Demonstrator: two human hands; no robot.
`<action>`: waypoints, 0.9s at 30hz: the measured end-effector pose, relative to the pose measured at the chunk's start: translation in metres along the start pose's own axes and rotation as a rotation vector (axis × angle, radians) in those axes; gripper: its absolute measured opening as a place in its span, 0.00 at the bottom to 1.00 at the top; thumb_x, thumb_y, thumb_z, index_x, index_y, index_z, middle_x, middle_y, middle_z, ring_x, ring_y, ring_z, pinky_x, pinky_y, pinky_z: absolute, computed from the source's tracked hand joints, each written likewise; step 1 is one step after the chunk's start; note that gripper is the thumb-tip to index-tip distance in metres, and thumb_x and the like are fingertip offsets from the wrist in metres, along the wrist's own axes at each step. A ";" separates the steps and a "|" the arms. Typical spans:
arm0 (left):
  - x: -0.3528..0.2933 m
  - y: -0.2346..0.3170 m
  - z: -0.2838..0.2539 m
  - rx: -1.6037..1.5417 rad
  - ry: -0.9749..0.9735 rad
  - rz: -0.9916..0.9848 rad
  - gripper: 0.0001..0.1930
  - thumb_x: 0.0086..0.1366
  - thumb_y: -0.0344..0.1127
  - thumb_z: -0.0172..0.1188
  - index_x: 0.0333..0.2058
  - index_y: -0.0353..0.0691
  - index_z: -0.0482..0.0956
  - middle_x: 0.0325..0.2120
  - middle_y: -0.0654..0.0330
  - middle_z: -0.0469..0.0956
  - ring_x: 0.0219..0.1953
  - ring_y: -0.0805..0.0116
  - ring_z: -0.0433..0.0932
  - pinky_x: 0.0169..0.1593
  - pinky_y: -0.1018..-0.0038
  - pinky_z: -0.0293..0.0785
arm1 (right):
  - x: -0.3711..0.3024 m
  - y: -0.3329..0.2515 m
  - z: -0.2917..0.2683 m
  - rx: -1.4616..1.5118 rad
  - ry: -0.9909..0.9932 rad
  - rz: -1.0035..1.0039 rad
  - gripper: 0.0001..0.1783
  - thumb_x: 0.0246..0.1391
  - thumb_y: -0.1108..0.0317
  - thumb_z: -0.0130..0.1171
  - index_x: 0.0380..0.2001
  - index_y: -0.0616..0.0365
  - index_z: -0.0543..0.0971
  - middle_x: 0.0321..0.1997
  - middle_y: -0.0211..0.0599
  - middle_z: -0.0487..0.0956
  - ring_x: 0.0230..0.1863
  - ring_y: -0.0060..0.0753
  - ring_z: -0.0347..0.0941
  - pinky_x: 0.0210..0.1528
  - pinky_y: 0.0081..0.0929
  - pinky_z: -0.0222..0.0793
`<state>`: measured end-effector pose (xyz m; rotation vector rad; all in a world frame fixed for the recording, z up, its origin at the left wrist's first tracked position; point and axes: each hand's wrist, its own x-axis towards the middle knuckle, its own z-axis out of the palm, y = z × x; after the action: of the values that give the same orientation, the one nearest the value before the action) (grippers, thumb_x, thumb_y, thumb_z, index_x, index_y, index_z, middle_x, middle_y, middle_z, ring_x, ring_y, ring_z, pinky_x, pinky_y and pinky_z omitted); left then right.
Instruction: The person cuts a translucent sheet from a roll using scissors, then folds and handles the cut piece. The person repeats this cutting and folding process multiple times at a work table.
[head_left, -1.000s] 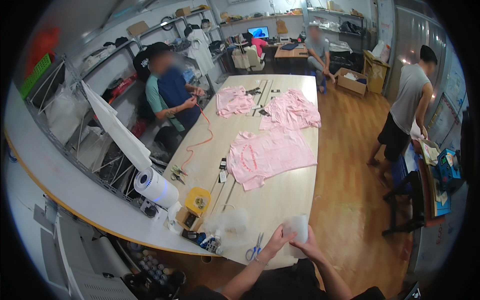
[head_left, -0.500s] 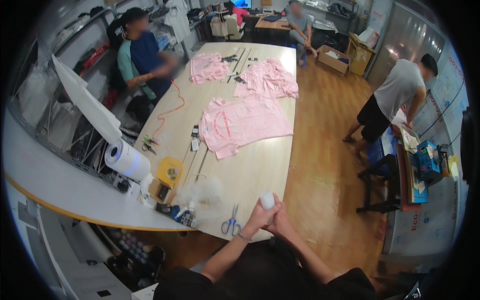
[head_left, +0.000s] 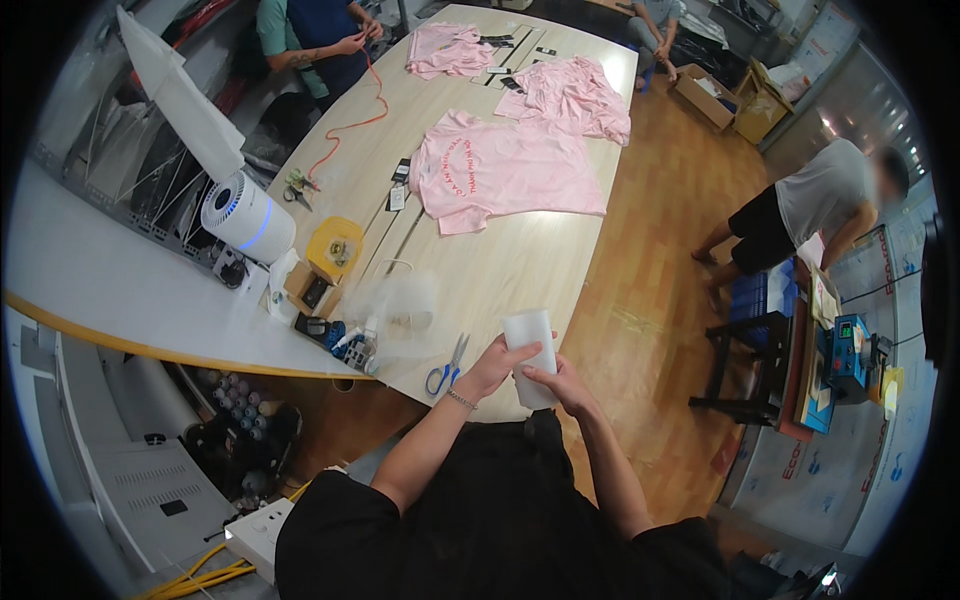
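Note:
A white, oblong roll or folded sheet (head_left: 528,328), slightly translucent, stands tilted over the near edge of the table. I cannot make out exactly what it is. My left hand (head_left: 490,368) grips its left side, thumb across the front. From the right, my right hand (head_left: 566,386) clasps the lower part, its thumb also on the face. Just left of my left hand lie blue-handled scissors (head_left: 447,366). Farther up the table a pink T-shirt (head_left: 510,175) with red lettering is spread flat.
Crumpled clear plastic (head_left: 400,302), a yellow tray (head_left: 334,248) and a white cylindrical appliance (head_left: 248,218) stand at left. More pink shirts (head_left: 575,98) lie farther off. One person holds a red cord (head_left: 378,92) across the table; another bends over a blue machine (head_left: 850,358) at right.
My hands have come apart from a tight clasp and now hold the white piece by both sides, showing more of it. The view has tilted down toward me.

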<state>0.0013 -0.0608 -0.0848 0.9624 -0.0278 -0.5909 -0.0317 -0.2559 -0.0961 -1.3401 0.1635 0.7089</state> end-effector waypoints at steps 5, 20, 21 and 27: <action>-0.009 -0.026 -0.030 0.073 0.126 -0.075 0.20 0.75 0.35 0.65 0.62 0.35 0.78 0.57 0.58 0.82 0.60 0.69 0.79 0.64 0.67 0.74 | 0.006 -0.005 0.008 -0.166 0.024 0.028 0.28 0.58 0.51 0.77 0.50 0.64 0.85 0.44 0.39 0.87 0.42 0.33 0.85 0.46 0.35 0.81; -0.015 -0.032 -0.036 0.341 0.202 -0.101 0.20 0.67 0.34 0.73 0.54 0.33 0.83 0.49 0.59 0.85 0.52 0.69 0.82 0.57 0.68 0.78 | 0.024 0.031 -0.015 -0.277 0.004 -0.002 0.22 0.62 0.55 0.74 0.49 0.61 0.88 0.41 0.34 0.88 0.42 0.26 0.83 0.46 0.30 0.78; -0.010 -0.032 -0.030 0.328 0.212 -0.086 0.19 0.67 0.32 0.73 0.53 0.33 0.83 0.48 0.59 0.85 0.52 0.69 0.82 0.57 0.68 0.78 | 0.021 0.030 -0.018 -0.253 0.029 -0.023 0.22 0.62 0.54 0.74 0.50 0.60 0.88 0.42 0.34 0.88 0.41 0.25 0.83 0.46 0.30 0.78; -0.004 -0.038 -0.013 0.202 0.248 0.020 0.15 0.67 0.29 0.72 0.51 0.31 0.85 0.46 0.59 0.86 0.48 0.69 0.84 0.53 0.69 0.79 | 0.013 0.017 -0.028 -0.343 -0.024 -0.112 0.26 0.62 0.49 0.73 0.50 0.62 0.88 0.40 0.36 0.88 0.42 0.26 0.81 0.45 0.31 0.78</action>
<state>-0.0160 -0.0653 -0.1208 1.2245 0.1255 -0.4523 -0.0229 -0.2755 -0.1238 -1.6527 -0.0565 0.6775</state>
